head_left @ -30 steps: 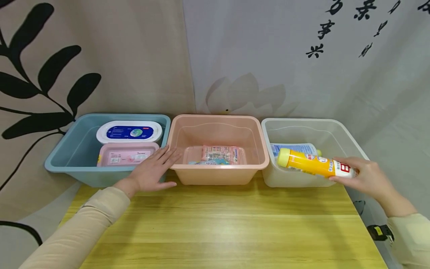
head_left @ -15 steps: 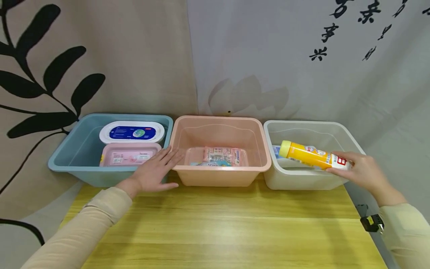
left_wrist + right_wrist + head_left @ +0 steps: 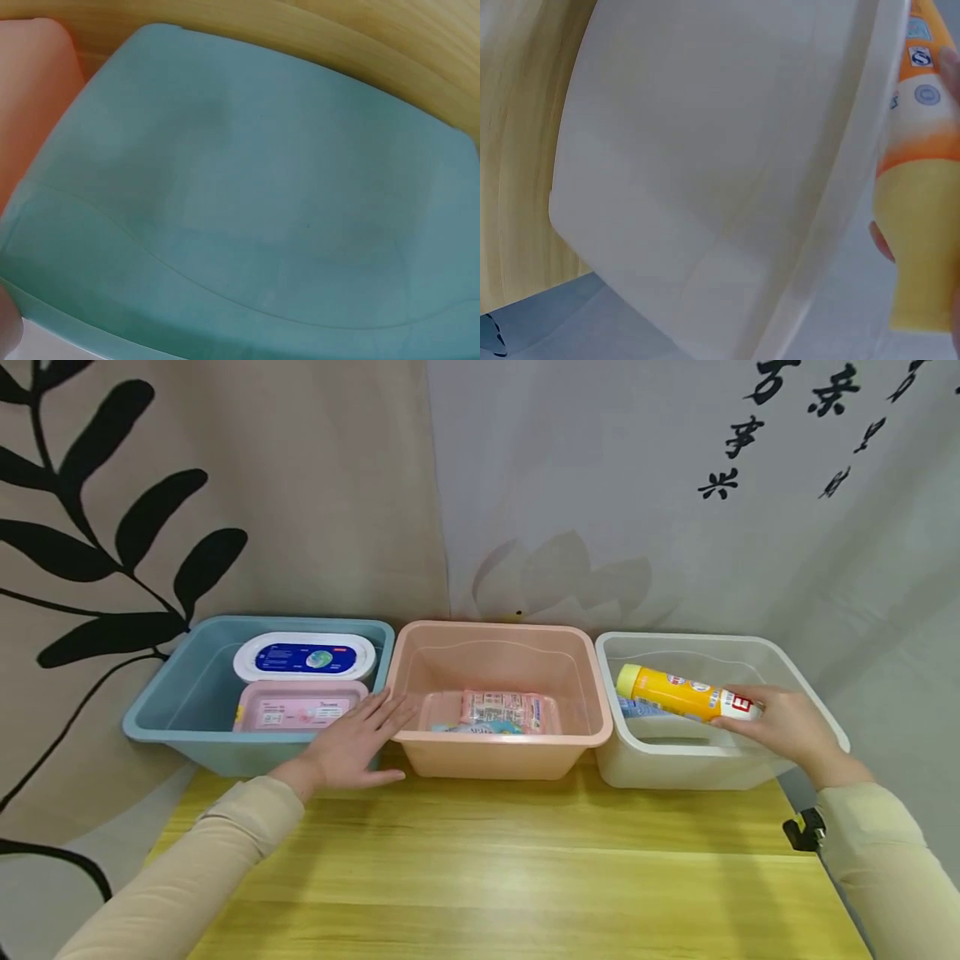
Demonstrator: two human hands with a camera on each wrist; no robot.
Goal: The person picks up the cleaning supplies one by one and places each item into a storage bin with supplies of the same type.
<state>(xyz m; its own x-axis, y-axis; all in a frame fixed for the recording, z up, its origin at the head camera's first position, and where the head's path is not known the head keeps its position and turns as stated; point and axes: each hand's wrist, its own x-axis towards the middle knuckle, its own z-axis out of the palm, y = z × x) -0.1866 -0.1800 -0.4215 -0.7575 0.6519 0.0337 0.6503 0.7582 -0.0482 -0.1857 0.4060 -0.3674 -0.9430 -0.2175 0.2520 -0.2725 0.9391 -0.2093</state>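
Over the white bin (image 3: 682, 768) at the right, my right hand (image 3: 787, 722) grips a yellow bottle (image 3: 675, 693) by its white-and-red end. Its yellow cap points left and the bottle lies nearly level. In the right wrist view the bottle (image 3: 922, 240) shows beyond the bin's rim, with fingers on either side. A blue-and-white pack (image 3: 641, 707) lies inside that bin, partly hidden by the bottle. My left hand (image 3: 352, 743) rests with straight fingers where the rims of the blue bin (image 3: 225, 752) and the peach bin (image 3: 487, 760) meet, holding nothing.
Two wipes-like boxes, one white and blue (image 3: 303, 657), one pink (image 3: 300, 706), sit in the blue bin. Pink (image 3: 502, 708) and light-blue (image 3: 487, 727) packs lie in the peach bin. A printed curtain (image 3: 337, 485) hangs behind the wooden table (image 3: 487, 860).
My right hand has carried the yellow bottle slightly inward and up over the white bin. The left hand stays at the rims. The whole head view has shifted slightly.
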